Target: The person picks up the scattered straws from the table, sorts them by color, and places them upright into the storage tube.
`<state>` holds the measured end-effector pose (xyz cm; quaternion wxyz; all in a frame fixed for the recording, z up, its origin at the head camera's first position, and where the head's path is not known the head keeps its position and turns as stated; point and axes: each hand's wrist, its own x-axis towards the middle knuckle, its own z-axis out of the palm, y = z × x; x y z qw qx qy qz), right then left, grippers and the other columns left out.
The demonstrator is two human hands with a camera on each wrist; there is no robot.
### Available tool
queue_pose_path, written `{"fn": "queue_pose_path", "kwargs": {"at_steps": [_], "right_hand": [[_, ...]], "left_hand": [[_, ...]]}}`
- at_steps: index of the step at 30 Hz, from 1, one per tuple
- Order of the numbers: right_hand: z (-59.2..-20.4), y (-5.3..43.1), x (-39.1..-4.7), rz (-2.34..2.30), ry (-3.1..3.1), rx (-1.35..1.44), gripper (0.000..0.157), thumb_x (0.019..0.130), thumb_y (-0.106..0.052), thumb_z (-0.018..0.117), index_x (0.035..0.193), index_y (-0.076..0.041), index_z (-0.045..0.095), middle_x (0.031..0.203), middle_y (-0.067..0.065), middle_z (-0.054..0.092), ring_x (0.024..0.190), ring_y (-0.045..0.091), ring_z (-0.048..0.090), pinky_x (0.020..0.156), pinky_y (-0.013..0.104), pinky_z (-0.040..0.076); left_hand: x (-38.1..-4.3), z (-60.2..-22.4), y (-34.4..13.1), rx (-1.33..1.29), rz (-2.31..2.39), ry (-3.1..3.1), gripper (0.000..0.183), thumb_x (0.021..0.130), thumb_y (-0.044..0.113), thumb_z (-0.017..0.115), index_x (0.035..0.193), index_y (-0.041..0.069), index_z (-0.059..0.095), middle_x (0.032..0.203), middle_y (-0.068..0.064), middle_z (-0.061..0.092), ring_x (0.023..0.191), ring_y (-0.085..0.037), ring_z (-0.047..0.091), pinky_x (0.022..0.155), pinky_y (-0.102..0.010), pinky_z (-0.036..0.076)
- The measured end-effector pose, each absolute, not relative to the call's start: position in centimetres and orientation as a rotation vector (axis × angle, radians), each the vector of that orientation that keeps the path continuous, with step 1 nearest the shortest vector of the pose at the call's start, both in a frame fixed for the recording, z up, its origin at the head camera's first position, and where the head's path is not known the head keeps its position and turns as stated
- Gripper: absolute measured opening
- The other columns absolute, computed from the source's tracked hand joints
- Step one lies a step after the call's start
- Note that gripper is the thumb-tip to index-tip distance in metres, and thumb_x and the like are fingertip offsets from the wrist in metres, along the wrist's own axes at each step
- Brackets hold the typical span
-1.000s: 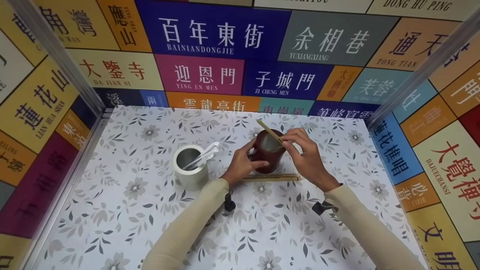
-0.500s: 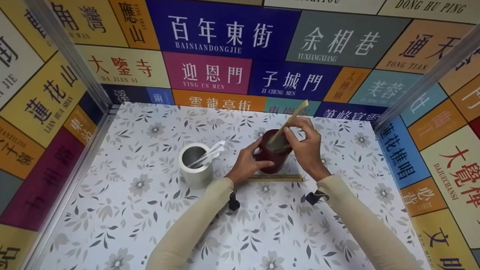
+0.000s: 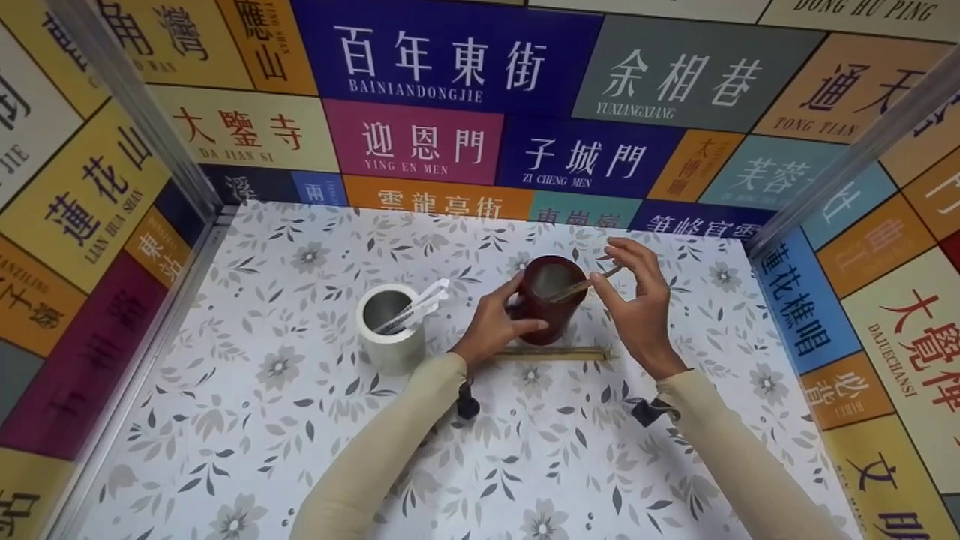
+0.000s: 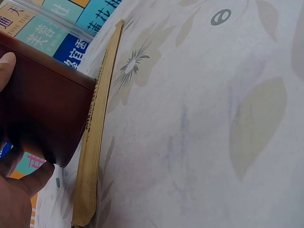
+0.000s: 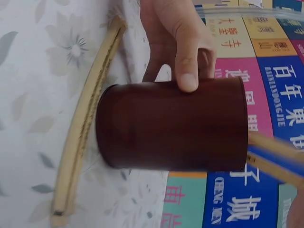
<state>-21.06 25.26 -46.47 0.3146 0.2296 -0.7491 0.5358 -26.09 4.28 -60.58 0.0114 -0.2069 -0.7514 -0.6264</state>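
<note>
Half a second ago the chopsticks stood steeply out of the red cup, their top end raised toward the back wall. Now they lie low, tilted almost flat across the cup's rim, the lower end inside and the upper end pinched by the right hand. That hand has slid a little to its own right and lower. The left hand and the cup have not shifted.

The left hand grips the cup from its side, thumb curled over the wall and fingers round the far side. The right hand pinches the chopsticks between thumb and forefinger, the other fingers loosely spread above.

The cup is a dark red-brown cylinder, glossy outside, with a pale metallic inside. It stands upright on the floral tabletop, between the two hands. The chopsticks are a thin tan pair, seen from the right wrist as two pale sticks coming out of the cup's mouth.

Just in front of the cup, near both wrists, a tan paper sleeve lies flat, touching the cup's base. Left of the left hand stands a white cup holding white utensils.
</note>
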Motion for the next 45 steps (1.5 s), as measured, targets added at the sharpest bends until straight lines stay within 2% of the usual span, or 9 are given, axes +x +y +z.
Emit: {"fn": "queue_pose_path", "kwargs": {"at_steps": [6, 11, 14, 19, 24, 27, 30, 37, 45], "right_hand": [[-48.7, 27.7, -19.6, 1.569, -1.909, 0.541, 0.041, 0.085, 0.016, 0.069, 0.125, 0.017, 0.059, 0.135, 0.041, 0.043, 0.127, 0.046, 0.046, 0.097, 0.064, 0.044], [-51.9, 28.6, -18.5, 1.601, -1.959, 0.521, 0.035, 0.086, 0.017, 0.068, 0.119, 0.020, 0.060, 0.124, 0.040, 0.050, 0.112, 0.051, 0.052, 0.095, 0.059, 0.047], [-54.0, 28.4, -17.7, 1.552, -2.083, 0.535, 0.031, 0.084, 0.016, 0.070, 0.115, 0.014, 0.066, 0.114, 0.037, 0.058, 0.103, 0.048, 0.057, 0.096, 0.049, 0.050], [-57.4, 27.2, -16.9, 1.450, -2.241, 0.627, 0.029, 0.079, 0.018, 0.074, 0.106, 0.009, 0.071, 0.104, 0.031, 0.065, 0.099, 0.046, 0.057, 0.089, 0.026, 0.048], [-60.9, 27.2, -17.8, 1.399, -2.322, 0.748, 0.025, 0.075, 0.017, 0.079, 0.099, 0.011, 0.073, 0.098, 0.027, 0.067, 0.092, 0.041, 0.052, 0.072, 0.034, 0.044], [-62.2, 27.7, -18.6, 1.354, -2.411, 0.800, 0.021, 0.079, 0.004, 0.082, 0.100, 0.004, 0.076, 0.101, 0.017, 0.071, 0.097, 0.034, 0.053, 0.076, 0.036, 0.043], [-62.9, 28.0, -19.1, 1.333, -2.489, 0.816, 0.021, 0.082, -0.004, 0.083, 0.103, -0.003, 0.078, 0.104, 0.008, 0.072, 0.103, 0.027, 0.052, 0.089, 0.034, 0.042], [-63.3, 27.5, -19.3, 1.232, -2.528, 0.827, 0.023, 0.081, -0.007, 0.085, 0.103, -0.009, 0.079, 0.102, 0.001, 0.071, 0.105, 0.025, 0.051, 0.091, 0.038, 0.039], [-63.5, 26.9, -19.4, 1.110, -2.558, 0.823, 0.022, 0.081, -0.010, 0.086, 0.102, -0.012, 0.080, 0.104, 0.003, 0.070, 0.104, 0.028, 0.052, 0.088, 0.043, 0.039]], "left_hand": [[-26.2, -60.4, 4.1, -0.658, -1.953, -2.348, 0.098, 0.073, 0.039, 0.091, 0.156, 0.023, 0.040, 0.148, 0.003, 0.053, 0.134, -0.012, 0.051, 0.107, -0.032, 0.049], [-26.5, -60.4, 4.0, -0.678, -1.980, -2.328, 0.098, 0.074, 0.034, 0.091, 0.156, 0.020, 0.040, 0.149, 0.000, 0.052, 0.136, -0.014, 0.049, 0.109, -0.050, 0.046], [-26.6, -60.5, 3.9, -0.671, -1.989, -2.311, 0.098, 0.074, 0.033, 0.092, 0.156, 0.019, 0.040, 0.150, -0.002, 0.051, 0.137, -0.015, 0.049, 0.109, -0.055, 0.045], [-26.6, -60.5, 3.7, -0.659, -1.967, -2.322, 0.097, 0.075, 0.036, 0.091, 0.156, 0.020, 0.040, 0.149, -0.001, 0.053, 0.134, -0.019, 0.052, 0.106, -0.048, 0.049], [-26.6, -60.7, 3.7, -0.662, -1.992, -2.317, 0.097, 0.075, 0.037, 0.090, 0.157, 0.020, 0.039, 0.149, -0.003, 0.053, 0.131, -0.028, 0.054, 0.105, -0.047, 0.051], [-26.5, -60.8, 3.8, -0.667, -2.037, -2.287, 0.098, 0.075, 0.033, 0.091, 0.157, 0.016, 0.039, 0.150, -0.009, 0.052, 0.130, -0.033, 0.053, 0.104, -0.057, 0.048], [-26.4, -60.9, 3.9, -0.661, -2.054, -2.282, 0.099, 0.074, 0.032, 0.092, 0.156, 0.015, 0.040, 0.150, -0.011, 0.051, 0.128, -0.031, 0.055, 0.103, -0.061, 0.047], [-26.2, -60.6, 4.1, -0.644, -2.013, -2.341, 0.097, 0.075, 0.034, 0.091, 0.156, 0.020, 0.040, 0.147, -0.005, 0.055, 0.125, -0.020, 0.060, 0.102, -0.054, 0.051], [-26.2, -60.7, 4.3, -0.645, -2.017, -2.322, 0.098, 0.074, 0.032, 0.092, 0.156, 0.015, 0.041, 0.149, -0.010, 0.052, 0.124, -0.035, 0.058, 0.101, -0.054, 0.052]]}}
